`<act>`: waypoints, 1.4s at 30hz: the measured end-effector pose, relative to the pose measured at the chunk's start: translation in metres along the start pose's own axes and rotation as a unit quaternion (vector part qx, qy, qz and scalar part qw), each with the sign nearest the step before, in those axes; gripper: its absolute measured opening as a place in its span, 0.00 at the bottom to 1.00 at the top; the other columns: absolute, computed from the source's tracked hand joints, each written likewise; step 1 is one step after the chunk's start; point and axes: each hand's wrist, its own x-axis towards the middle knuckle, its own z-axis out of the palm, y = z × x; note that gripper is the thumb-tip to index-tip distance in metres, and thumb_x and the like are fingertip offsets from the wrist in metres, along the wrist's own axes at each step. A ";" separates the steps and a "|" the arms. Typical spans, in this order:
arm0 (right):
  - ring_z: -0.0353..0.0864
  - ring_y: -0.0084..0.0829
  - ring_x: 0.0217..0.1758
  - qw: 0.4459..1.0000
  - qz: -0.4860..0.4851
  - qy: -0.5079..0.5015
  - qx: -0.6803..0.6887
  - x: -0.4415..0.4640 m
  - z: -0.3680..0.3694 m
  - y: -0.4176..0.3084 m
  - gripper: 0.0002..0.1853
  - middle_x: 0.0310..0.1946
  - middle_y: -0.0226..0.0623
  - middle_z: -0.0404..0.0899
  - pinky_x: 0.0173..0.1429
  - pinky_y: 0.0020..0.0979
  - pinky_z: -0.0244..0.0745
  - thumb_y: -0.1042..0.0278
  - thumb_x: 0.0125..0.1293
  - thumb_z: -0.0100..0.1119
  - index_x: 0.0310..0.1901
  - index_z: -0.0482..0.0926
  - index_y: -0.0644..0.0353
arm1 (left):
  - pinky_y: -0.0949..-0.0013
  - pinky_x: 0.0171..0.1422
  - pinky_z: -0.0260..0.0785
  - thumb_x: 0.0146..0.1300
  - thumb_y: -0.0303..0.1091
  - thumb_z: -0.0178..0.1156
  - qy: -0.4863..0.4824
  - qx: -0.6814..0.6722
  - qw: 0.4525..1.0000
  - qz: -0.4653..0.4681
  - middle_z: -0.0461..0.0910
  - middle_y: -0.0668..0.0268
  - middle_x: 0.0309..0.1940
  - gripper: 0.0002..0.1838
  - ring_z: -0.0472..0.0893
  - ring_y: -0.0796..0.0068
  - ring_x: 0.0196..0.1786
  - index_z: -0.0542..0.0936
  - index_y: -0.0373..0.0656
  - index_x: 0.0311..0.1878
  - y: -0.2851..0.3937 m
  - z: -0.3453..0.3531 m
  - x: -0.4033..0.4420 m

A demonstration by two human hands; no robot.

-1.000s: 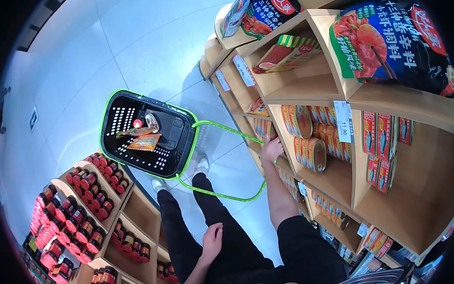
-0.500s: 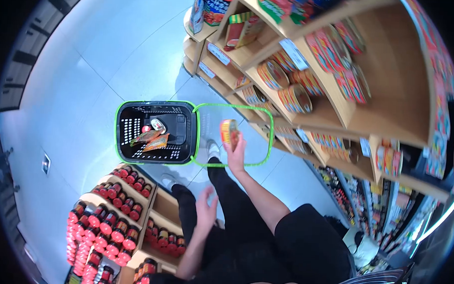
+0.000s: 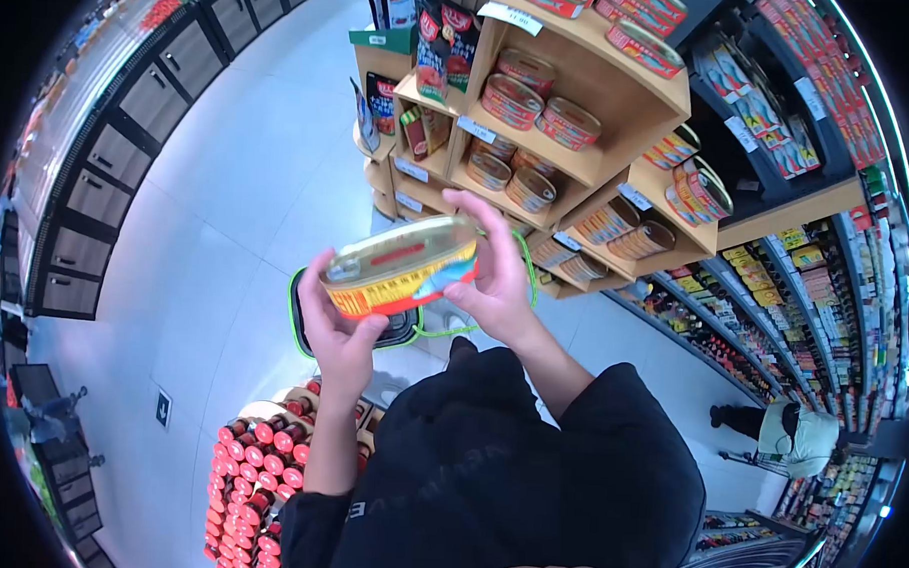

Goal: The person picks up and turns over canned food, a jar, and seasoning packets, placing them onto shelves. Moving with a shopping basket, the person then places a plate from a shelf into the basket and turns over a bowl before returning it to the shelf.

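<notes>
An oval fish tin (image 3: 405, 274) with a yellow and red label is held up in front of my chest, its metal lid tilted upward. My left hand (image 3: 340, 338) grips one end, with the thumb along the front. At the other end, my right hand (image 3: 495, 275) has its thumb on the label and its fingers around the far side. Below the tin stands a black shopping basket with a green rim (image 3: 295, 314), mostly hidden by the tin and my left hand. Its contents cannot be seen.
Wooden shelves (image 3: 636, 95) with oval tins and pouches rise ahead and right. Red-lidded jars (image 3: 258, 467) are stacked at lower left. Another person (image 3: 795, 436) is in the aisle at far right. Dark cabinets (image 3: 160, 103) line the left.
The tin has come up from above the basket handle toward my chest. My left hand, free before, has joined my right on it. The view has tilted up, showing more shelving.
</notes>
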 end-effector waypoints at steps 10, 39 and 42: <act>0.71 0.41 0.64 0.963 -0.253 0.090 -0.014 0.025 0.013 -0.055 0.42 0.63 0.56 0.65 0.68 0.39 0.65 0.52 0.60 0.70 0.66 0.63 0.73 | 0.61 0.71 0.61 0.65 0.61 0.55 0.043 -0.068 0.988 0.130 0.52 0.38 0.73 0.51 0.65 0.60 0.71 0.46 0.30 0.75 0.073 0.037 0.014; 0.56 0.41 0.74 0.978 -0.207 0.021 0.025 0.033 0.052 -0.037 0.34 0.71 0.55 0.54 0.74 0.40 0.54 0.73 0.67 0.56 0.71 0.54 0.74 | 0.53 0.75 0.54 0.74 0.39 0.47 0.121 -0.184 0.963 0.154 0.58 0.37 0.70 0.34 0.62 0.53 0.73 0.48 0.33 0.75 0.067 0.021 0.028; 0.56 0.40 0.75 0.981 -0.185 0.017 0.061 0.032 0.056 -0.038 0.34 0.72 0.54 0.52 0.74 0.39 0.55 0.75 0.67 0.55 0.71 0.53 0.74 | 0.53 0.74 0.56 0.75 0.39 0.45 0.123 -0.169 0.967 0.146 0.58 0.38 0.70 0.32 0.62 0.53 0.73 0.49 0.34 0.75 0.070 0.020 0.030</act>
